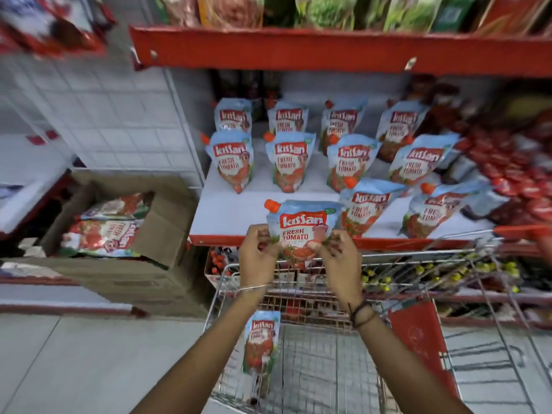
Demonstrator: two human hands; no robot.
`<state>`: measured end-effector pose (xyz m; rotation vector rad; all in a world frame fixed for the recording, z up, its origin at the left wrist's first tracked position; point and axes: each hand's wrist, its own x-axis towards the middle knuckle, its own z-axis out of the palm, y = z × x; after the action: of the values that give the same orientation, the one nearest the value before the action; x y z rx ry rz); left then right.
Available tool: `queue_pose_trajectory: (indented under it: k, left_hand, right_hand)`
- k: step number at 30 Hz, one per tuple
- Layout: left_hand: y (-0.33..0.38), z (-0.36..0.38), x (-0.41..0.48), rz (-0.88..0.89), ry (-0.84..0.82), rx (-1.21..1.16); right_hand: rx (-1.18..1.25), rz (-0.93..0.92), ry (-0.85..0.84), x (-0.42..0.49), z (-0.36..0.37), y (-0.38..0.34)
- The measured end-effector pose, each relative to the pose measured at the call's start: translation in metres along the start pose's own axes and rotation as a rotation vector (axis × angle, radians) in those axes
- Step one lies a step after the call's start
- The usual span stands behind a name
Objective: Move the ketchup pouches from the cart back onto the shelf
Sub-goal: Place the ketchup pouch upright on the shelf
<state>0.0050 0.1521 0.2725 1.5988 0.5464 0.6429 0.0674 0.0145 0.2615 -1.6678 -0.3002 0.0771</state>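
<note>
A blue and red ketchup pouch [301,222] with an orange cap is held upright at the front edge of the white shelf [233,213]. My left hand [258,255] grips its lower left side and my right hand [337,258] grips its lower right side. Several matching pouches [289,161] stand in rows on the shelf behind it. One more pouch [261,342] stands in the wire cart [313,366] below my arms.
An open cardboard box [119,222] with more pouches sits to the left of the shelf. A red shelf lip [328,52] hangs above. Red packets [513,174] fill the shelf's right side. The cart's red flap [418,339] is at right.
</note>
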Motion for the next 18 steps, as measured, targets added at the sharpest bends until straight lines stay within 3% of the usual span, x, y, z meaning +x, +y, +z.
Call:
queue_pose_trajectory:
  k: [6,18]
  left_hand:
    - [0.013,0.006,0.053,0.081,0.037,0.039]
    - [-0.031,0.012,0.091,0.072,-0.022,0.089]
  right_hand:
    - [0.052,-0.038,0.133,0.044,0.030,-0.015]
    - [0.024,0.047,0.142,0.073,0.054,0.027]
